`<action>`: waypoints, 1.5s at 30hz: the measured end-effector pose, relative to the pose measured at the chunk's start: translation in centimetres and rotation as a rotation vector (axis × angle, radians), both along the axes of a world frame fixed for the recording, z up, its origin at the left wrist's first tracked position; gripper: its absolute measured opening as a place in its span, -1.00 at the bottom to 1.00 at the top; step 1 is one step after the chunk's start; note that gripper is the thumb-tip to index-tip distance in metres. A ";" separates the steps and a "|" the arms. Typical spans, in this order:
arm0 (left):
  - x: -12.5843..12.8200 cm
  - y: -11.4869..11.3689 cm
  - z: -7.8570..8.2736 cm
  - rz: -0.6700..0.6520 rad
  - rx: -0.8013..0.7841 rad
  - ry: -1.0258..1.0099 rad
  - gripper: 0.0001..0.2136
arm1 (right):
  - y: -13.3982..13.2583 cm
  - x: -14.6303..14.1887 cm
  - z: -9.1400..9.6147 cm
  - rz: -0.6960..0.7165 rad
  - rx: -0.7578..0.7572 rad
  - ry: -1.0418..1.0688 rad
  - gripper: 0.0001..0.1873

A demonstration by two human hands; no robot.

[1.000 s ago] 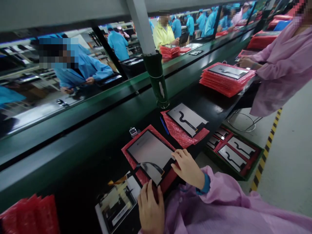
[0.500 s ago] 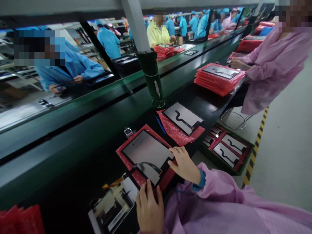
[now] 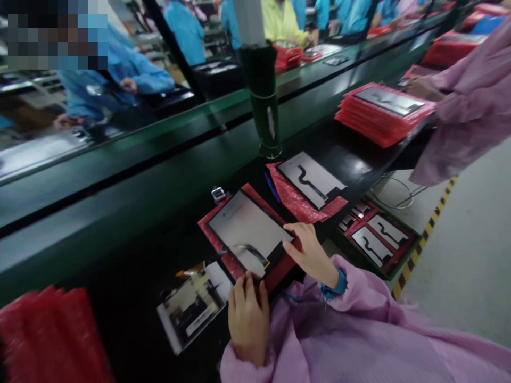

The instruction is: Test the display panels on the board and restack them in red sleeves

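A tablet-sized display panel [image 3: 245,226] lies grey side up on red bubble wrap [image 3: 213,234], with a dark curved flex cable [image 3: 253,252] across its lower part. My left hand [image 3: 248,316] has its fingers extended, their tips at the panel's near edge. At the panel's right edge, my right hand [image 3: 311,252] touches with fingertips and thumb apart; the undersides of its fingers are hidden. A second display panel [image 3: 307,175] with a dark cable rests on its own red bubble wrap [image 3: 295,202], just beyond. Left of my left hand is a disassembled device with exposed innards [image 3: 195,303].
A blue pen [image 3: 272,187] and a small metallic object [image 3: 218,194] lie behind the panels. Red wrap is piled at left [image 3: 51,335]. A wrapped stack [image 3: 383,114] stands farther right, near a co-worker's pink sleeve [image 3: 459,80]. Below, a green crate [image 3: 393,274] holds panels. A post [image 3: 263,101] rises behind.
The camera view has turned down and left, bringing more of the left red pile into sight. Both hands stay at the same edges of the panel, which appears unmoved on its wrap.
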State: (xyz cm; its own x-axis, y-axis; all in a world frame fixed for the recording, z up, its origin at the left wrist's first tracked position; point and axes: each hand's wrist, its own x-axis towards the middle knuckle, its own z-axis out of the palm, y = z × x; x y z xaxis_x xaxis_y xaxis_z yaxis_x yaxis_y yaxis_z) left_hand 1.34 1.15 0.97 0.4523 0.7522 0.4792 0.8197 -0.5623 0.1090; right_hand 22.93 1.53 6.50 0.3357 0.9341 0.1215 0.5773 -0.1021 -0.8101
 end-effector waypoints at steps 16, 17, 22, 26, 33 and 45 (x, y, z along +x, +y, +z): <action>1.3 -0.5 1.2 0.138 -0.058 -0.100 -0.73 | 0.4 -2.2 -0.5 -0.166 0.319 0.243 -0.72; 1.4 -0.5 1.2 0.140 -0.058 -0.102 -0.72 | 0.4 -2.3 -0.5 -0.166 0.336 0.253 -0.71; 1.7 -0.6 1.4 0.154 -0.088 -0.102 -0.70 | 0.3 -3.1 0.0 -0.123 0.442 0.252 -0.74; 0.9 -0.9 1.8 0.105 -0.201 -0.178 -0.65 | 0.4 -4.4 0.7 -0.081 0.530 0.219 -0.75; -3.5 -0.4 0.9 0.483 -0.023 -0.283 -0.74 | 0.9 -6.5 1.1 0.066 0.777 0.025 -0.71; -3.6 0.3 2.9 0.274 -0.104 -0.739 -0.70 | 1.3 -9.9 1.4 0.289 0.998 -0.237 -0.93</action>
